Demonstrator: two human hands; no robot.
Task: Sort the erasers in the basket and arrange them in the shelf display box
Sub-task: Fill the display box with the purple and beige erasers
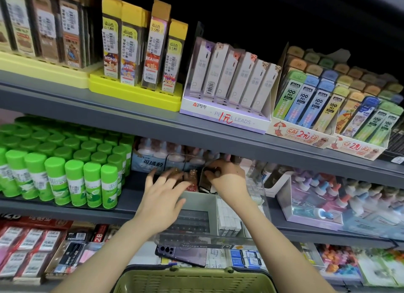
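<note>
Far inside the display box (207, 240), the right hand (227, 179) clamps its grip on a dark pack (204, 183); the left hand (164, 194) is splayed apart. Arranging step: next, seat it squarely.

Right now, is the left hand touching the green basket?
Apart. The head view shows the left hand up at the clear display box; the green basket lies well below it.

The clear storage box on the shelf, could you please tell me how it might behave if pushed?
The clear storage box looks like rigid, smooth plastic, so it would probably slide rather than flex. Its front seems to overhang the shelf, so it could tip forward. The erasers stacked inside probably add weight.
</note>
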